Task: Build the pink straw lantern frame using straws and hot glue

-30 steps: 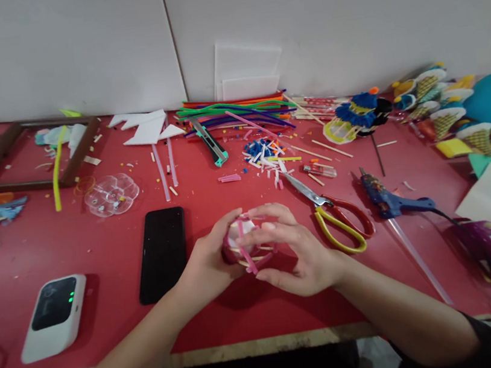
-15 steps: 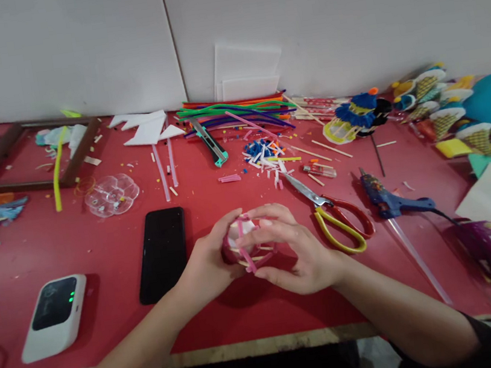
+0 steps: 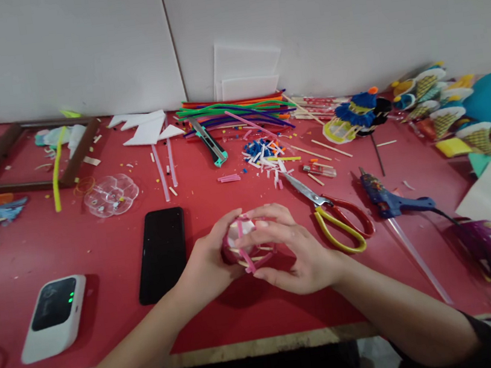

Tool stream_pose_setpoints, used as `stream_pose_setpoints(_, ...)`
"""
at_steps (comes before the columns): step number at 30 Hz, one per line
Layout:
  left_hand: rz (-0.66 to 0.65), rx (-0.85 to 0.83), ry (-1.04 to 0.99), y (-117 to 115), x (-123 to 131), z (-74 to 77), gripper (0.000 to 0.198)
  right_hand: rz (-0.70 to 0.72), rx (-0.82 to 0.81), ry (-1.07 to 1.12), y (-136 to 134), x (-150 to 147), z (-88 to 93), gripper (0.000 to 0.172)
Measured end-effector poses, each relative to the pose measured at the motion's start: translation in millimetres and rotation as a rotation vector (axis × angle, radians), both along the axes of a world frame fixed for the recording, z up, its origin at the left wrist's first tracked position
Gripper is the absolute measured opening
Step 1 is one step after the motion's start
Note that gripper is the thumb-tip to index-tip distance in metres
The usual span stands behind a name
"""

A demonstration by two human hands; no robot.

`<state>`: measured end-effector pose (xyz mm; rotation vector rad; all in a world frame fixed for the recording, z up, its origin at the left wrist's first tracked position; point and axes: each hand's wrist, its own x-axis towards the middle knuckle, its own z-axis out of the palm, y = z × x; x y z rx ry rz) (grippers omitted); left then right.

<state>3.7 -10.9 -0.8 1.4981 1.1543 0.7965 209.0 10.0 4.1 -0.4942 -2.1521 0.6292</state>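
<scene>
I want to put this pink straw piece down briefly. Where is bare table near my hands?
With the left hand and right hand on the pink straw piece, bare table lies between the white device and black phone, and between the right hand and the clear glue stick. Crowded: scissors, glue gun and straw scraps further back.

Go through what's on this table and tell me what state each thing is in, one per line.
Left hand, closed around the pink model.
Right hand, fingers pinching the pink model.
Phone, lying flat, screen dark.
White device, green lights on.
Scissors, blades shut, lying flat.
Glue gun, on its side, cord attached.
Cutter, lying flat, blade too small to tell.
</scene>
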Motion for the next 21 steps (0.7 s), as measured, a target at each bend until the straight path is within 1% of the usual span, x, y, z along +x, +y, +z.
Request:
stream_pose_setpoints(3,-0.008,0.002,0.009,-0.2,-0.6,-0.2,0.08,0.001,-0.005,0.009,-0.3,-0.3,1.7,0.083)
stream_pose_setpoints(5,-0.01,0.004,0.013,-0.5,-0.8,-0.5,0.08,-0.004,-0.015,0.004,-0.6,-0.4,3.8,0.071)
stream_pose_setpoints(7,-0.006,0.004,0.012,-0.7,-0.8,-1.0,0.079,-0.019,-0.029,-0.03,-0.8,0.0,5.9,0.053)
stream_pose_setpoints(9,-0.001,0.004,0.012,-0.7,-0.8,-1.8,0.079,-0.035,-0.038,-0.068,-1.0,0.5,7.4,0.044)
stream_pose_setpoints(17,-0.016,0.031,-0.002,-0.5,-0.5,-1.5,0.081,-0.027,-0.048,-0.058,-1.5,0.8,6.8,0.048)
stream_pose_setpoints(21,-0.016,0.025,-0.02,-0.7,0.1,-0.9,0.079,-0.022,-0.03,-0.04,-1.4,0.3,4.2,0.055)
